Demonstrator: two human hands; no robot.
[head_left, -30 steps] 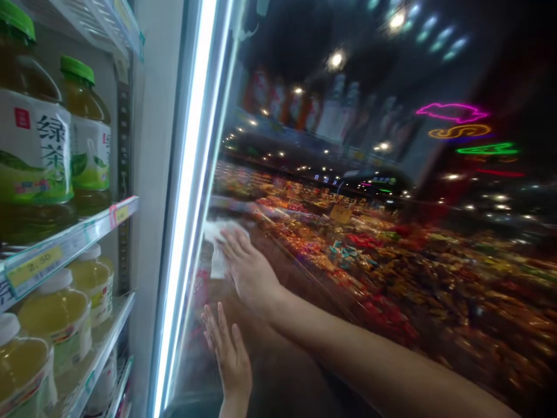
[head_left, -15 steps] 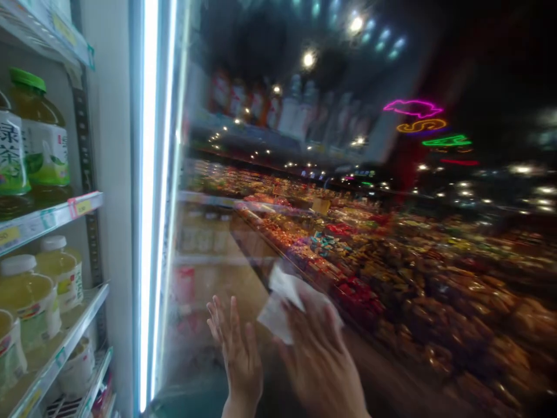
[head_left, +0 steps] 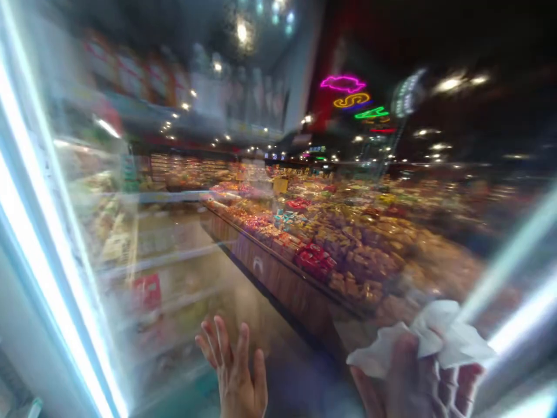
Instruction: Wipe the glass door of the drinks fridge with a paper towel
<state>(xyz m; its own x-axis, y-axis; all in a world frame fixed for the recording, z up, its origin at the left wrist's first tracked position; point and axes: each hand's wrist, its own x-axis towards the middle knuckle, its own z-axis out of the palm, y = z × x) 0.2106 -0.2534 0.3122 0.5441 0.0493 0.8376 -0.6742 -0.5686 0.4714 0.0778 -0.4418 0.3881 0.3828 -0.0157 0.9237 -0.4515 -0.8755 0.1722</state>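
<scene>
My left hand (head_left: 239, 371) is raised with its fingers spread and its palm toward a glass pane (head_left: 143, 348). Nothing is in it, and I cannot tell whether it touches the glass. Lower right, my right hand (head_left: 404, 377) holds a crumpled white tissue (head_left: 444, 334) against or close to the glass. The tissue bunches up over its fingers, which are partly covered and blurred. Reflections of shelves and goods lie across the pane.
Bright light strips run down the left (head_left: 50, 232) and lower right (head_left: 524, 316) sides. Through the glass, a long wooden-sided display bin (head_left: 278, 278) heaped with wrapped goods slants away. Neon signs (head_left: 352, 100) glow above it.
The view has swung right, so the bottle shelves on the left are gone from sight. My right hand has moved right with the tissue, away from my left hand, which stays open.
</scene>
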